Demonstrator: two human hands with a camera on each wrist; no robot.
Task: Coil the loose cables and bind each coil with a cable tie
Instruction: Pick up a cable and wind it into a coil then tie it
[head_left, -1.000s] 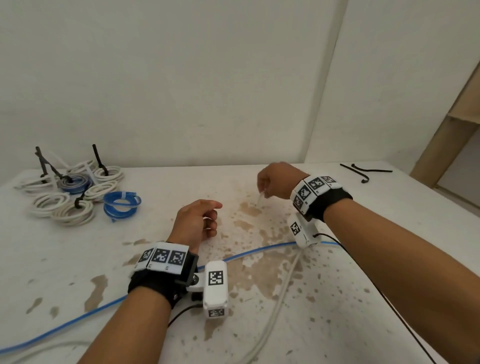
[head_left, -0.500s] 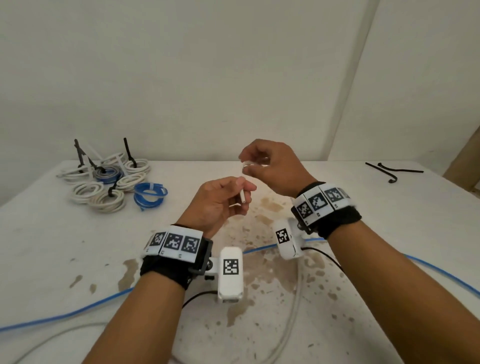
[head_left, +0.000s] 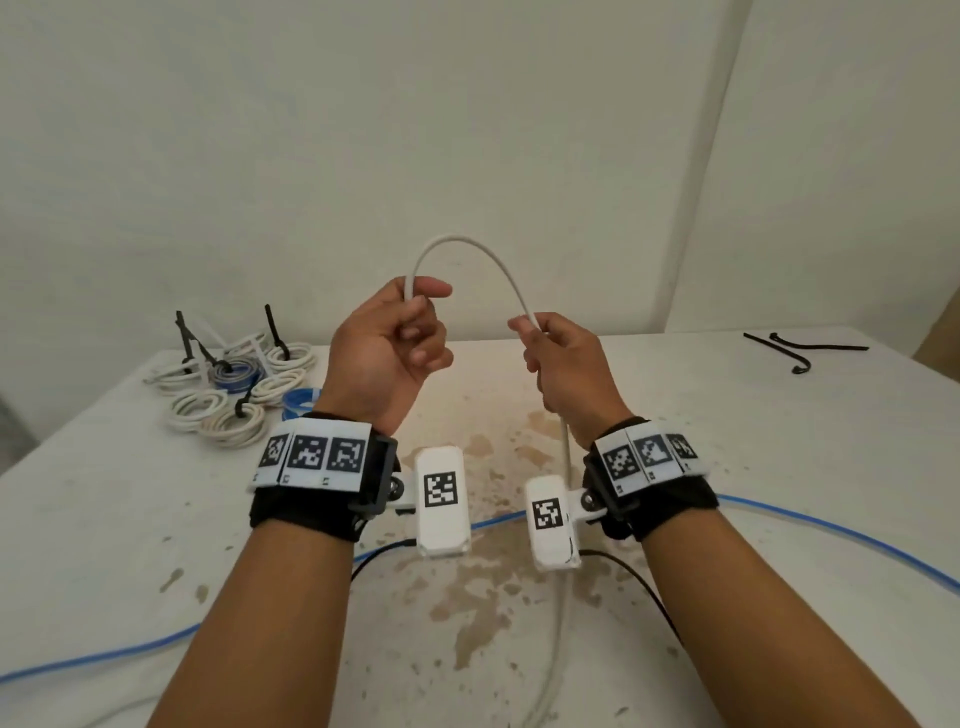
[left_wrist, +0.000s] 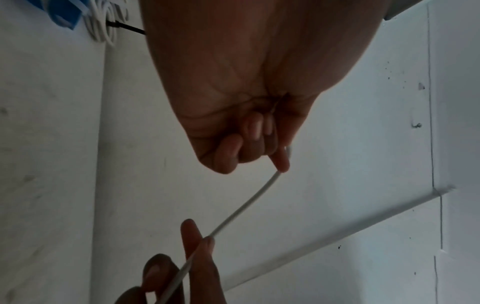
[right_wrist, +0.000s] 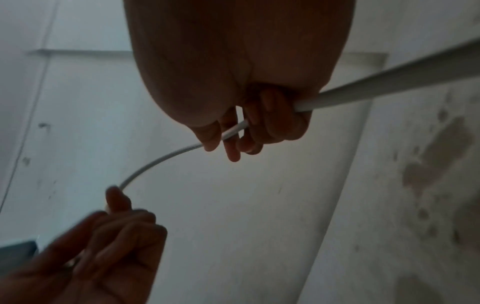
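Observation:
A loose white cable (head_left: 470, 248) arches in the air between my two raised hands. My left hand (head_left: 395, 343) pinches its free end between thumb and forefinger, the other fingers curled. My right hand (head_left: 558, 358) grips the cable further along; from there it drops past my wrist to the table and runs toward me. In the left wrist view the white cable (left_wrist: 244, 205) stretches from my left fingertips (left_wrist: 281, 162) to the right hand below. The right wrist view shows the cable (right_wrist: 161, 160) passing through my right fingers (right_wrist: 233, 142).
Several tied white and blue coils (head_left: 234, 384) lie at the table's back left. Two black cable ties (head_left: 805, 348) lie at the back right. A long blue cable (head_left: 831, 532) crosses the stained table (head_left: 779, 441) under my forearms. A thin black wire (head_left: 639, 582) trails from the wrist camera.
Both hands have lifted from the table with the white cable and moved apart, so the cable now forms a tall arch between them.

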